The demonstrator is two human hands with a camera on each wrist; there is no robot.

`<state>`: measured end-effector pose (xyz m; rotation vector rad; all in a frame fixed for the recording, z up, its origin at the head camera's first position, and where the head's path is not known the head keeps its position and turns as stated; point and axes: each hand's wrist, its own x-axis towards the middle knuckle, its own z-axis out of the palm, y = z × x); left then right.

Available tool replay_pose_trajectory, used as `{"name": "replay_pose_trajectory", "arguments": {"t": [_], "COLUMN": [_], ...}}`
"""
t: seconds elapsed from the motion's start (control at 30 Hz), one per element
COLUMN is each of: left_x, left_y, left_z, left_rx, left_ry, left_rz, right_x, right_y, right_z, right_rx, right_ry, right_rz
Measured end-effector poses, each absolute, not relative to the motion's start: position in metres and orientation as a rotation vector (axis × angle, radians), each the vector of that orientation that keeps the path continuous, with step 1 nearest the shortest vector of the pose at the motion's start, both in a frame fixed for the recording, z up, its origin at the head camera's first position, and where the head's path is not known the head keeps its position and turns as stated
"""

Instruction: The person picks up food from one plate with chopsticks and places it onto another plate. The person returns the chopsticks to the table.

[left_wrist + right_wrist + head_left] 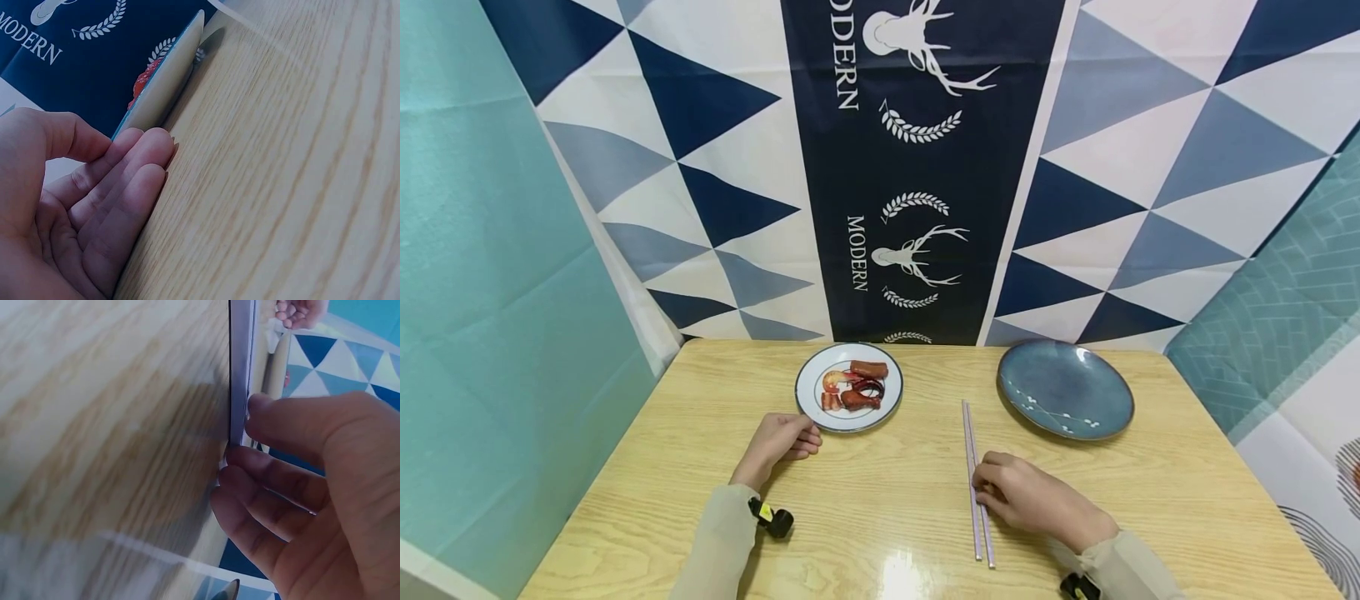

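A white plate (808,383) with a dark rim stands at the back of the table, left of centre, bearing several pieces of food (854,399), among them a drumstick and a shrimp. At its lower left edge, my left hand (781,442) pinches the rim between thumb and fingers. The left wrist view shows the plate (164,87) edge-on, close over the wood. Two pale purple chopsticks (974,517) lie side by side, almost parallel, right of centre. My right hand (1033,496) reaches them from the right, thumb and forefinger pinching at their middle.
A dark blue plate (1060,383) with a white blossom pattern stands at the back right of the wooden table (880,492). Behind the table's far edge hangs a patterned cloth (730,200). A teal panel (512,292) borders the left side.
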<state>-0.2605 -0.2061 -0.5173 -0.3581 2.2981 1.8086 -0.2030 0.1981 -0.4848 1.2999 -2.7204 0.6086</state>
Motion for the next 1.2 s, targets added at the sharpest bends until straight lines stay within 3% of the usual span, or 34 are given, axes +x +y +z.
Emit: {"name": "replay_pose_trajectory", "arguments": {"t": [1.2], "left_x": [-0.262], "left_y": [-0.208], "left_z": [-0.519], "left_rx": [-0.353], "left_ry": [2.293], "left_rz": [1.799], "right_x": [-0.225], "right_y": [0.189], "right_z": [-0.488], "right_rx": [1.257], "right_ry": [-2.76], "right_rz": [0.679]}}
